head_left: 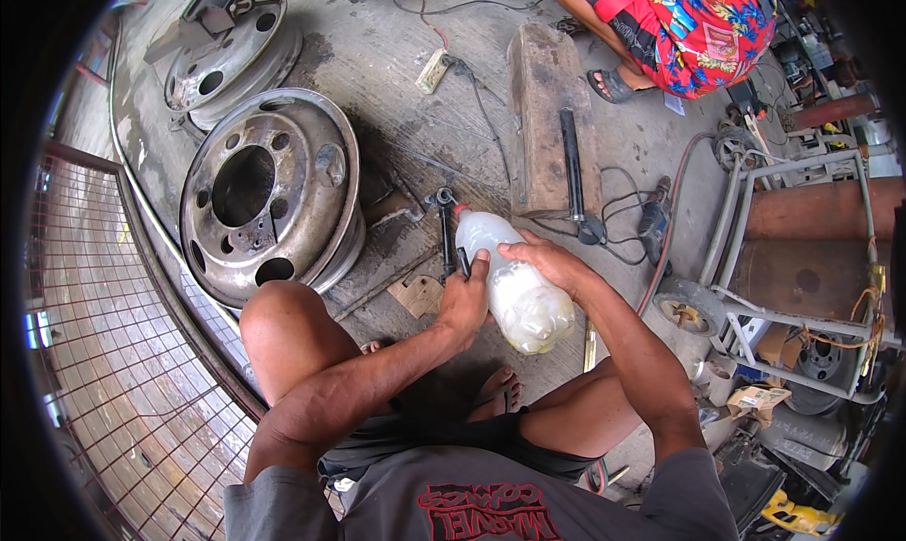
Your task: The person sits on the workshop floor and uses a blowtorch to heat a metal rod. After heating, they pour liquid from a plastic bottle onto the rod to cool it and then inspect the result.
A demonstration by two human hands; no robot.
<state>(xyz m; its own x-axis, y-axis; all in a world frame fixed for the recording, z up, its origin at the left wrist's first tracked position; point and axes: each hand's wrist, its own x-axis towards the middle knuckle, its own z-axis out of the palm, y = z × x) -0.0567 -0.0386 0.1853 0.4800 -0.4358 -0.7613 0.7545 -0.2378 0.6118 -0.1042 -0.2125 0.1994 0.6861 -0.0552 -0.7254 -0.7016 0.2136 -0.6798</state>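
A clear plastic bottle (517, 282) with a red cap and whitish contents is tilted in front of me, its cap end pointing away. My right hand (552, 263) is closed round its right side. My left hand (464, 300) is closed beside the bottle, thumb against its left side, with a short black rod (463, 261) sticking up out of the fist. Just beyond this hand is a dark metal shaft (446, 234) with a round eye at its far end, near the bottle's cap. Its lower end is hidden, so I cannot tell whether it joins the black rod.
At the left lies a rusty truck wheel rim (307, 187), with another rim (274, 55) behind. A wooden block (543, 79) bears a black tube (572, 164). A power drill (653, 220), cables and a metal cart (722, 305) are at right. Another person (698, 32) crouches at the far right.
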